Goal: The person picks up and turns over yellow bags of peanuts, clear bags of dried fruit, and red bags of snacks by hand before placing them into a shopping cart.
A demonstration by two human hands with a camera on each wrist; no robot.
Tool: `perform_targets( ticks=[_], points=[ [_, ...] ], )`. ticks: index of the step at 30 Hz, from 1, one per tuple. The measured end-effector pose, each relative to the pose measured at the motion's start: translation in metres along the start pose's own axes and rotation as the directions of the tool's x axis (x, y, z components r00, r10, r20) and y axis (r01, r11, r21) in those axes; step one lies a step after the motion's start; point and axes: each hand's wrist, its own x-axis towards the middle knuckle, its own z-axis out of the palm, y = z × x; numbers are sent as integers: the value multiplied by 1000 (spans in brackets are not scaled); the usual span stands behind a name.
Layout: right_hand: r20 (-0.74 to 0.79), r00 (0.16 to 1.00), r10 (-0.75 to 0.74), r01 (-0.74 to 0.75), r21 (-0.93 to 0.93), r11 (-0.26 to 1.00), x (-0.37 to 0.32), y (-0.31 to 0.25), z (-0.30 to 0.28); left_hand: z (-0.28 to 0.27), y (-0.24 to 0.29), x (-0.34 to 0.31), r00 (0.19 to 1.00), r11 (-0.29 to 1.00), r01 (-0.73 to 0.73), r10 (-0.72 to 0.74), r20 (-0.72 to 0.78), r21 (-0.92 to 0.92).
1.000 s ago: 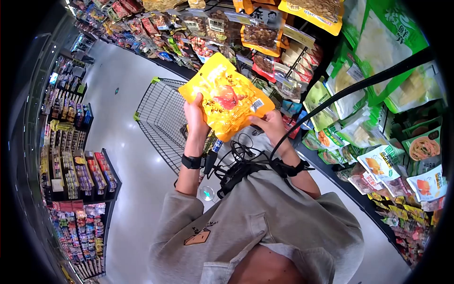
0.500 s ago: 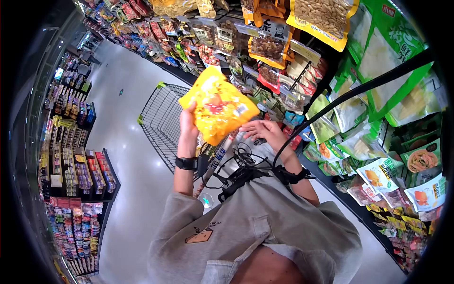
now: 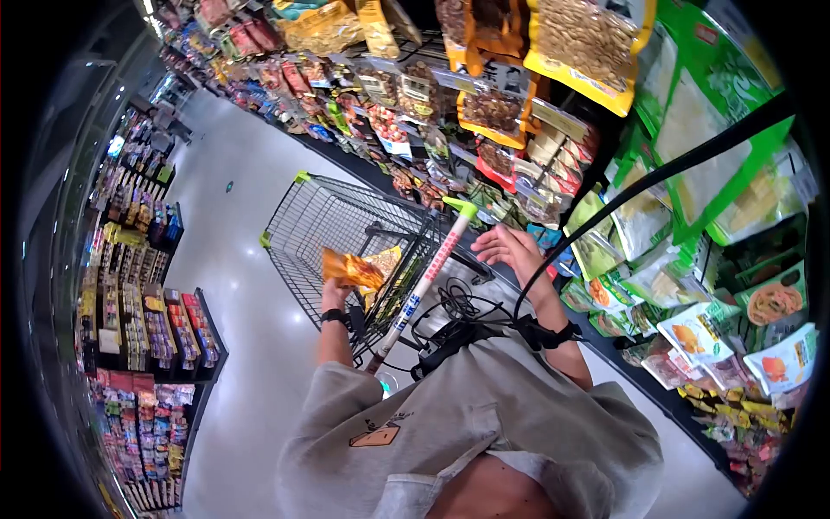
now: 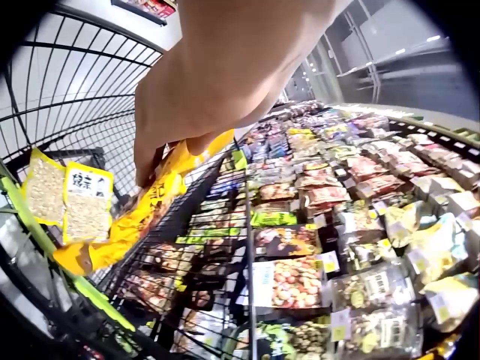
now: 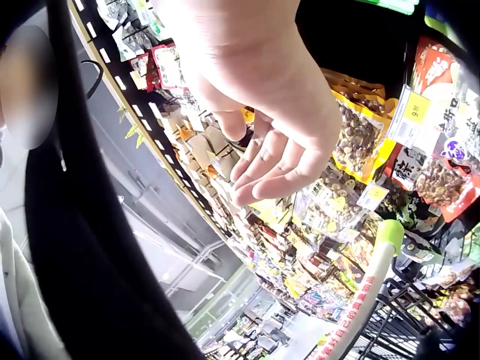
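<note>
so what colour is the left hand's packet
The packet is mostly yellow, best seen in the left wrist view.

**Left hand (image 3: 333, 297) gripping, right hand (image 3: 510, 249) loose**

From here I see the left arm (image 3: 334, 346) extended forward and down, its fingers curled in a grip. The right forearm (image 3: 571, 359) angles inward, its fingers close together, gently bent.
</note>
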Motion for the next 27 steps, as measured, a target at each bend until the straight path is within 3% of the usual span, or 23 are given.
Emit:
perform_targets(
  ticks=[2, 4, 6, 8, 12, 14, 18, 19, 20, 22, 24, 26, 27],
  points=[
    [-50, 999, 6, -6, 1, 1000, 2, 5, 2, -7, -10, -22, 991, 951, -54, 13, 135, 305],
    [-6, 1000, -9, 9, 40, 999, 4, 8, -1, -9, -15, -14, 839, 790, -449, 212, 501, 418],
    [-57, 998, 14, -11, 56, 998, 7, 9, -2, 43, -2, 16, 987, 942, -110, 67, 146, 318],
    [-62, 998, 19, -15, 74, 997, 10, 9, -3, 129, 31, -68, 942, 887, -245, 123, 312, 391],
    [-69, 998, 15, -9, 89, 996, 16, 14, -3, 239, 48, -143, 687, 796, -417, -41, 725, 440],
    [-55, 998, 13, -8, 83, 996, 16, 11, -1, 286, 45, -179, 617, 659, -564, -64, 785, 497],
    [-51, 999, -17, 20, 66, 998, 10, 8, -2, 361, -2, -153, 346, 445, -848, 52, 937, 288],
    [-73, 997, -15, 21, 80, 997, 8, 8, -3, 377, -7, -174, 357, 355, -885, 100, 929, 302],
    [-75, 997, -28, 35, 93, 995, 6, 7, -5, 391, -15, -187, 372, 501, -822, 113, 921, 271],
    [-86, 995, -54, 59, 53, 997, 0, 3, -8, 419, -36, -180, 279, 132, -959, 301, 912, 250],
    [-80, 995, -67, 74, 87, 994, -8, -8, -10, 440, -50, -191, 241, 267, -955, 428, 871, 133],
    [-87, 992, -92, 97, 50, 994, -17, -19, -9, 463, -73, -172, 392, 416, -890, 491, 778, 186],
    [-104, 989, -107, 113, 47, 993, -20, -20, -11, 472, -80, -170, 371, 384, -905, 505, 780, 182]
  ],
)
